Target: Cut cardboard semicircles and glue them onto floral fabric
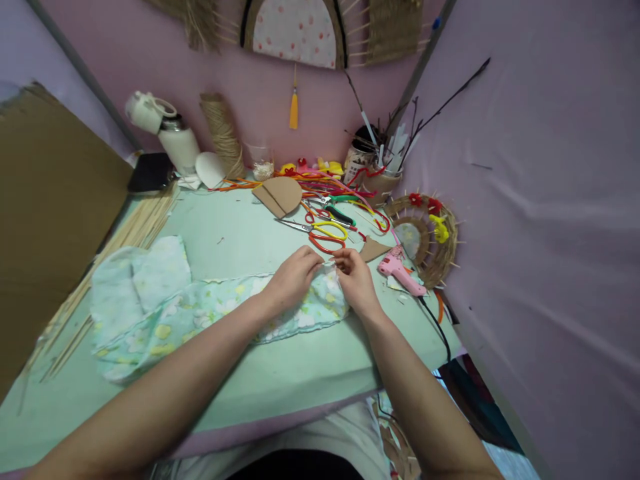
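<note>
Pale green table (220, 257) against pink wall (270, 100). Floral cloth (220, 310) lies across the front, its right end up between my hands. My left hand (300, 273) and right hand (353, 273) both pinch its top edge, close together. Scissors (327, 230) just beyond; pink glue gun (401, 272) to the right, near cardboard scrap (374, 249).

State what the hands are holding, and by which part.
Left hand and right hand pinch the pale green, floral fabric strip by its far edge, near its right end.
</note>
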A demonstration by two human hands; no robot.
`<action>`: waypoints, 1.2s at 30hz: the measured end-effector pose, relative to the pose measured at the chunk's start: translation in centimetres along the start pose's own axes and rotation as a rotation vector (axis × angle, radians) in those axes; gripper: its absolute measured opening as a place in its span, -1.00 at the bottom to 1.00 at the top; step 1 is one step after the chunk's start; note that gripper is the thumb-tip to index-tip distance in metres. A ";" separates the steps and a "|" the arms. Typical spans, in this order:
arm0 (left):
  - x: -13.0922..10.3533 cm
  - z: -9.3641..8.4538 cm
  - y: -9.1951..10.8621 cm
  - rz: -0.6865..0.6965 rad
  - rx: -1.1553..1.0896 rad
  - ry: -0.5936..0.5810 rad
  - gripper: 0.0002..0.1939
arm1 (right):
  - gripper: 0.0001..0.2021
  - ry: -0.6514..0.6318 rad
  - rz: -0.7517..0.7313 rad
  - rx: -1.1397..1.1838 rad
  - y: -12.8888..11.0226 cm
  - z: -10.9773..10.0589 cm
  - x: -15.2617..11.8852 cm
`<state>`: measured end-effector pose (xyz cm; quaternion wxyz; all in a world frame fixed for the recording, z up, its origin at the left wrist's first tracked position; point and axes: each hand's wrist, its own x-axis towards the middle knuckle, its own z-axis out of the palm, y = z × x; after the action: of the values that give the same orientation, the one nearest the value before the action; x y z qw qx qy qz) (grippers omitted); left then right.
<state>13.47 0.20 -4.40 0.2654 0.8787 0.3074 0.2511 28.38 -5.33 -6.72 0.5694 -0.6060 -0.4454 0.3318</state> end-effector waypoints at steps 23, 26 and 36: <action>-0.1 0.3 0.5 0.077 -0.099 0.183 -0.90 | -0.73 -0.034 0.062 0.202 -1.9 0.0 -1.0; 0.0 0.3 0.4 0.085 -0.097 0.205 -0.92 | -0.72 -0.041 0.067 0.227 -1.8 0.0 -1.0; 0.2 0.3 0.1 0.056 -0.177 0.196 -0.92 | -0.73 -0.060 0.055 0.255 -1.2 -0.1 -1.1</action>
<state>13.86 0.13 -4.49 0.3033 0.8314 0.2838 0.3692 27.83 -6.39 -5.62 0.6190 -0.5307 -0.3995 0.4191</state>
